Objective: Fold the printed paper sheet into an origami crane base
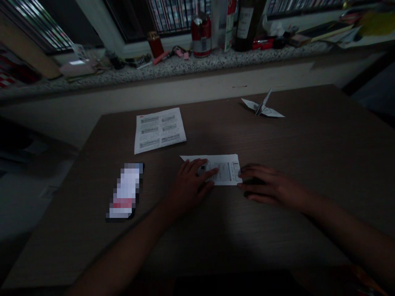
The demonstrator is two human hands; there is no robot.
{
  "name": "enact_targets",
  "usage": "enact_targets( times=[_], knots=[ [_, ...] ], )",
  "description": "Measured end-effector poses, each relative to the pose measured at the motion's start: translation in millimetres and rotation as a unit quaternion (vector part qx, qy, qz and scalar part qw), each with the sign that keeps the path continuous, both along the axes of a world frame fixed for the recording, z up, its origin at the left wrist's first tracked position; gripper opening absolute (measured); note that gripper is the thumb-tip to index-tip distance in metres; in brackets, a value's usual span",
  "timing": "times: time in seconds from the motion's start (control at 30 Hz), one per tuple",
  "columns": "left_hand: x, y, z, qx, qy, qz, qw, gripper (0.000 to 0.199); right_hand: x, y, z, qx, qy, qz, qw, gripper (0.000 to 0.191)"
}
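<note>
1 phone (126, 189) left of frame, 1 folded paper (224, 170) mid-frame.
Left hand (191, 181) spread flat on the paper; right hand (270, 185) loosely spread at its right edge. Beyond: 1 printed sheet (160, 130) upper left, 1 paper crane (262, 109) upper right. Top: 1 can (201, 35), 1 dark bottle (245, 24), contents can't tell.

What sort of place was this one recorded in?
Probably a room in a home: a brown table stands by a barred window, whose speckled sill holds a red-and-silver can and a dark bottle.
</note>
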State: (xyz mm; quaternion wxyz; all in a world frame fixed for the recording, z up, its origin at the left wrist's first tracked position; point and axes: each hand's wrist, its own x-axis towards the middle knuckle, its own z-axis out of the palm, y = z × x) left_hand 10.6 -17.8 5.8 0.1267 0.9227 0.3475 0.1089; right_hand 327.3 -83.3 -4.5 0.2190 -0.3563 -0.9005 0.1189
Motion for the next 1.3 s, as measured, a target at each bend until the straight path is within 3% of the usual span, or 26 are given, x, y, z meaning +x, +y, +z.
enact_targets(
  times=[0.27, 0.47, 0.83, 1.1, 1.3],
  knots=[
    [3, -2, 1.7, 0.008, 0.007, 0.002, 1.0, 0.044, -8, -1, 2.3, 0.035, -0.033, -0.002, 0.999, 0.032],
    [3, -1, 0.2, 0.007, 0.006, 0.01, 1.0, 0.046, -34, -8, -4.2, -0.007, -0.089, 0.018, 0.996, 0.069],
    [2, 0, -2.0, -0.02, 0.005, 0.02, 1.0, 0.05, -26, -21, -3.9, -0.055, -0.097, 0.01, 0.994, 0.081],
    [3, -1, -2.9, -0.011, 0.001, 0.021, 1.0, 0.051, -5, -36, 2.8, -0.062, -0.112, -0.008, 0.992, 0.078],
    [3, -1, -6.0, 0.005, 0.007, 0.023, 1.0, 0.049, -5, -24, -1.3, -0.039, -0.062, -0.037, 0.997, 0.052]
  ],
)
